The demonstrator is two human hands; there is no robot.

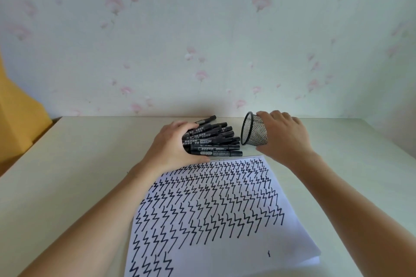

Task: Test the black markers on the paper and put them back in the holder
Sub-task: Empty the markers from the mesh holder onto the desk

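Observation:
Several black markers [213, 141] lie bunched in a pile on the table, caps pointing right. My left hand [173, 146] curls round the pile's left end and grips it. One marker [206, 120] sticks out at the back of the pile. My right hand [286, 137] grips the black mesh holder [254, 129], which is tipped on its side with its mouth facing left toward the marker caps. The holder looks empty. In front lies the white paper [213, 220], covered with rows of black zigzag strokes.
The cream table [67, 175] ends at a flowered wall [202, 40] just behind the markers. A yellow object [20, 119] stands at the far left. The paper rests on a thin stack of sheets.

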